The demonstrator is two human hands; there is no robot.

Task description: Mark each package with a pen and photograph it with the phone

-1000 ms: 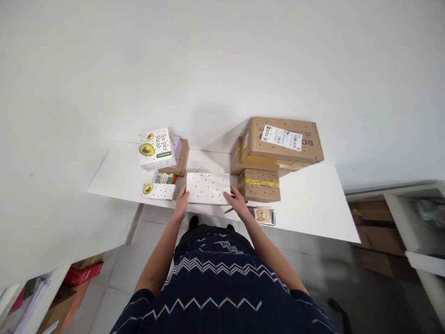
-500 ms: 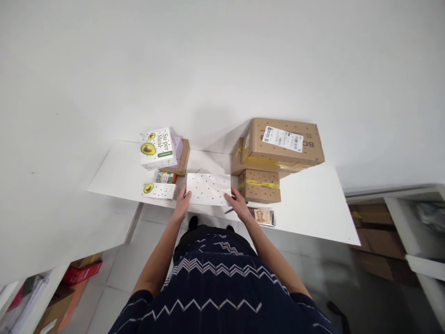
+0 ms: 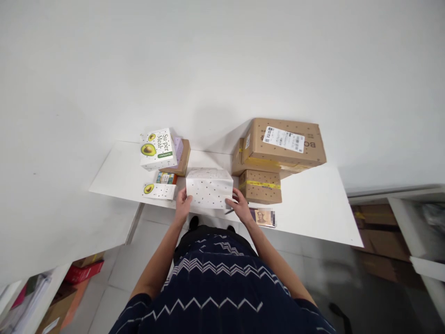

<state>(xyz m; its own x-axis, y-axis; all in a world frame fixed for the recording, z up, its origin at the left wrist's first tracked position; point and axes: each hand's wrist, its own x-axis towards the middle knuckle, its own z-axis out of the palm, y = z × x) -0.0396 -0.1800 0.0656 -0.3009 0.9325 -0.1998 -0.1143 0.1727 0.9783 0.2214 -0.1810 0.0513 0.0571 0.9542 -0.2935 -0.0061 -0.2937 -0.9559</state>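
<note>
A white box with small dark marks is held at the middle of the white table's front edge, one face tilted toward me and its top face showing behind. My left hand grips its left side, the thumb on the front face. On its right side, my right hand is closed round the lower corner. A dark pen lies beside my right hand. Near that wrist is a dark booklet or case with a portrait picture. Left of my left hand lies a small white box with an avocado print.
Cardboard boxes are stacked at the right of the table, a smaller taped carton in front. At the left, a white Super Meal box rests on other boxes. Shelves hold cartons at the lower right.
The white box has tilted, so a second face now shows at its far side, and its near edge sits slightly lower. Both hands still grip it and have shifted only a little.
</note>
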